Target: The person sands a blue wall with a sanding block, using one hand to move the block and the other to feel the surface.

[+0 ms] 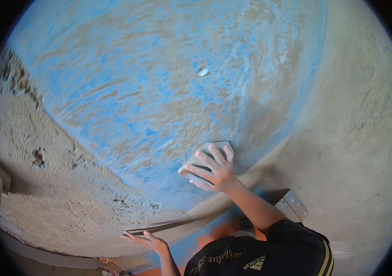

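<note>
Fingers [215, 160] of the right hand [215, 171] lie spread and flat over a small grey sanding block [200, 156], pressing it against the blue door panel [168, 83]. They hold the block down under the palm and are not curled round it. The block's upper edge and left corner show beyond the fingertips; the rest is hidden under the hand. It sits low on the panel, near the panel's lower right edge, where blue paint gives way to a bare tan strip.

Across the panel the paint is worn in streaks, with brown patches showing through the blue, and a small pale chip [203, 71] sits well above the block.

Lower in the head view, the left hand [149, 241] is open, its fingers stretched out and loose, holding nothing. It rests against the lower edge of the panel beside a dark thin gap [159, 227] that runs along the rim. The two hands are well apart, the left one lower and further left.

A rough grey wall [44, 193] lies left of the panel, and a smoother concrete floor [361, 138] spreads to the right. A metal hinge [291, 205] shows just right of the right forearm. The person's black shirt [269, 255], with yellow stripes and printed lettering, fills the bottom of the view.
</note>
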`<control>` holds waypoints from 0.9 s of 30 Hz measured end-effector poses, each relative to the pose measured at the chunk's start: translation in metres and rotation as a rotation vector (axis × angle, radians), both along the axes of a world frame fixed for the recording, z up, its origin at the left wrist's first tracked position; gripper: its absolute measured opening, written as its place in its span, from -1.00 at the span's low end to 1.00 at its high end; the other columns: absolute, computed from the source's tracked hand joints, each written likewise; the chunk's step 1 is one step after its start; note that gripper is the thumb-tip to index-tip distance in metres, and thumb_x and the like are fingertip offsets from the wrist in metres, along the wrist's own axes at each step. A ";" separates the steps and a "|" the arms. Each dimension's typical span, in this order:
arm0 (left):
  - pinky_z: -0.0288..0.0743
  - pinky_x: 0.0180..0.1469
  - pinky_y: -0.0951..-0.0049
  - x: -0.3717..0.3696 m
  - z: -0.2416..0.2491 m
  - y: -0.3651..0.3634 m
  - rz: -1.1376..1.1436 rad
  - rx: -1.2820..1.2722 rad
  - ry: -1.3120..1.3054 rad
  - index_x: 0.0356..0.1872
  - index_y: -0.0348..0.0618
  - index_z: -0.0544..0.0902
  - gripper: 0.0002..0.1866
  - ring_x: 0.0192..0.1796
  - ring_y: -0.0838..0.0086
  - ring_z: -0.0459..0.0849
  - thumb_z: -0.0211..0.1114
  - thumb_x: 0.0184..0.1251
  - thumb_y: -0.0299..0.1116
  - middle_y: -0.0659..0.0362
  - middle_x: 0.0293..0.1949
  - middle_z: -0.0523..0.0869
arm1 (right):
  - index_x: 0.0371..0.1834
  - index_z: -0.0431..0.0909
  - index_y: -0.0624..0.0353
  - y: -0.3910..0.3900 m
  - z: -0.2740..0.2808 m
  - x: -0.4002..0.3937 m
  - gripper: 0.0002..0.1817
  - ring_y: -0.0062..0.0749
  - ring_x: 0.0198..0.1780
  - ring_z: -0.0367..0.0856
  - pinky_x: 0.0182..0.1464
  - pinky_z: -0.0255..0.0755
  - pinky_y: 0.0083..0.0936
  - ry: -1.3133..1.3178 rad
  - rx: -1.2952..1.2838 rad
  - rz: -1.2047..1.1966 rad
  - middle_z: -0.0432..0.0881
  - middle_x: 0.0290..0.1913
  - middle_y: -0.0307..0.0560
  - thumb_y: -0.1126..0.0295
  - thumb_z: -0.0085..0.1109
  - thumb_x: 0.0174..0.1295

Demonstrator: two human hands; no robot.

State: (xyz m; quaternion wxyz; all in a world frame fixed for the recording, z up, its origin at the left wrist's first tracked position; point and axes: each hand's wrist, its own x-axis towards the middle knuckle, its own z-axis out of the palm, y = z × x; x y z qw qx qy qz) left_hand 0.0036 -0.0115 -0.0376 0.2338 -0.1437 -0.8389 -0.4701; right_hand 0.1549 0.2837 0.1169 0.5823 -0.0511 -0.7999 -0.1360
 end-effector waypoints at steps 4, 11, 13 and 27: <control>-0.19 0.61 -0.37 0.018 0.003 0.024 -0.005 -0.030 -0.005 0.72 -0.14 -0.06 -0.08 0.73 -0.17 -0.29 -0.18 0.64 0.34 -0.17 0.72 -0.34 | 0.35 0.68 -0.24 0.075 -0.005 0.010 -0.52 0.11 0.43 0.47 0.54 0.01 0.18 0.904 -0.870 0.230 0.52 0.48 0.00 -0.02 0.20 0.41; -0.22 0.61 -0.37 0.083 0.012 0.096 -0.095 -0.107 0.009 0.72 -0.14 -0.12 -0.03 0.74 -0.13 -0.34 -0.17 0.61 0.38 -0.17 0.72 -0.36 | 0.51 0.47 0.14 0.137 -0.020 0.073 -0.37 0.36 0.60 0.21 0.58 -0.06 0.27 0.310 -0.224 -0.108 0.27 0.62 0.30 0.14 0.18 0.40; -0.24 0.61 -0.36 0.094 0.013 0.113 -0.084 -0.081 -0.012 0.72 -0.14 -0.13 -0.03 0.74 -0.14 -0.34 -0.17 0.61 0.38 -0.17 0.72 -0.36 | 0.49 0.50 0.10 0.158 -0.011 0.083 -0.37 0.37 0.60 0.22 0.56 -0.04 0.30 0.481 -0.516 -0.074 0.30 0.61 0.24 0.10 0.22 0.38; -0.22 0.65 -0.20 0.118 -0.004 0.182 0.122 0.019 0.010 0.71 -0.20 -0.08 -0.16 0.73 -0.11 -0.21 -0.11 0.71 0.17 -0.24 0.70 -0.16 | 0.32 0.66 0.14 0.232 0.006 0.147 -0.51 0.39 0.64 0.12 0.60 -0.06 0.25 0.236 -0.031 0.019 0.30 0.61 0.31 0.21 0.23 0.36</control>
